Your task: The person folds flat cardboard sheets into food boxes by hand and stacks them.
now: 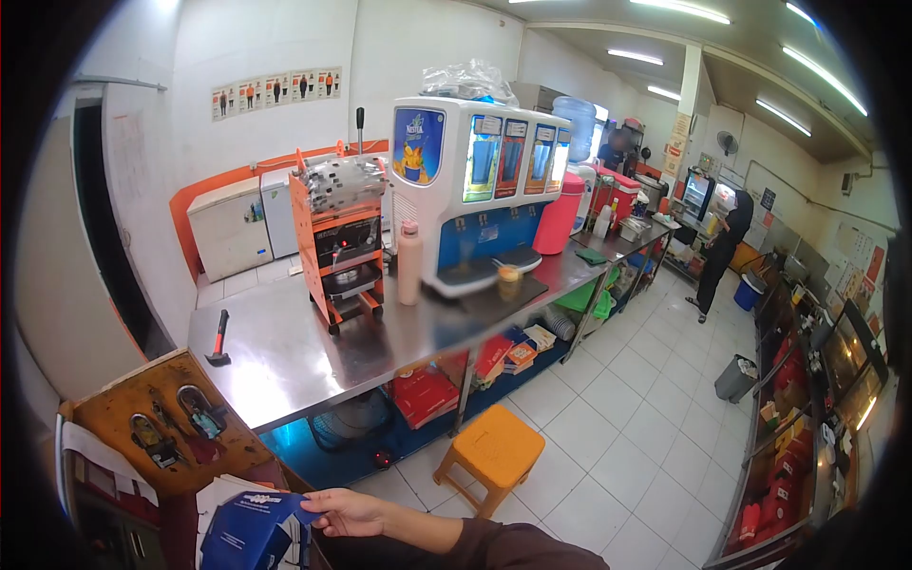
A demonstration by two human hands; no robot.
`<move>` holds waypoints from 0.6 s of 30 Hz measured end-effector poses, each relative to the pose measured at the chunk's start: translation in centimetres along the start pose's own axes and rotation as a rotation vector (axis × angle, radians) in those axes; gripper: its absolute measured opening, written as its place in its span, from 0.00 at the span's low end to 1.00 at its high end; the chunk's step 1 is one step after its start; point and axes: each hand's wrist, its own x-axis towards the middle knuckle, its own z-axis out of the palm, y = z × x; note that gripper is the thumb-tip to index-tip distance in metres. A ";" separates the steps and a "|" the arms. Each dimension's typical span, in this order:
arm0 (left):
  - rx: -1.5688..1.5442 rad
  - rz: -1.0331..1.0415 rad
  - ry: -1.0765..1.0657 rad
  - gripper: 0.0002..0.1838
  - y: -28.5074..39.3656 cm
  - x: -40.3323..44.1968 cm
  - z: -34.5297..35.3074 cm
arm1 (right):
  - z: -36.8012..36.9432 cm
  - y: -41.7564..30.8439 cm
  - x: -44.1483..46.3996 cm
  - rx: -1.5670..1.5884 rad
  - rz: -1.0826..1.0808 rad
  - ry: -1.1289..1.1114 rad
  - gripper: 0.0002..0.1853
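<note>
My right hand (347, 513) reaches in from the bottom edge in a dark sleeve. Its thumb and fingers pinch the corner of a blue printed cardboard piece (249, 527), which looks like folded packaging with white lettering. Pale sheets or flaps show behind and beside the cardboard, and its lower part runs out of the frame. Just above it, a worn wooden board (104, 404) carries metal clips and a few small tools. My left hand is not in view.
A steel counter (256, 370) bears a hammer (219, 340), an orange sealing machine (342, 242), a pink bottle (408, 264) and a drink dispenser (494, 190). An orange stool (492, 446) stands on the tiled floor. Farther back, a person in dark clothes (727, 247) stands by the right-hand equipment.
</note>
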 end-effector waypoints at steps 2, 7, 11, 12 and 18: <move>-0.180 -0.040 0.174 0.24 -3.9 -0.2 3.3 | 1.6 0.9 -0.2 -0.263 -0.143 0.125 0.07; -0.395 0.016 0.549 0.25 0.8 0.8 6.8 | 4.0 6.0 0.9 -0.663 -0.928 0.333 0.05; -0.561 0.244 0.520 0.24 5.8 1.4 5.8 | 6.8 5.3 -1.1 -0.331 -0.735 0.201 0.06; -0.632 0.130 0.407 0.25 5.3 1.4 5.6 | 7.0 4.9 -1.5 -0.293 -0.683 0.158 0.07; -0.567 0.060 0.351 0.27 3.0 1.4 5.9 | 6.4 3.4 -2.5 0.137 -0.437 -0.023 0.11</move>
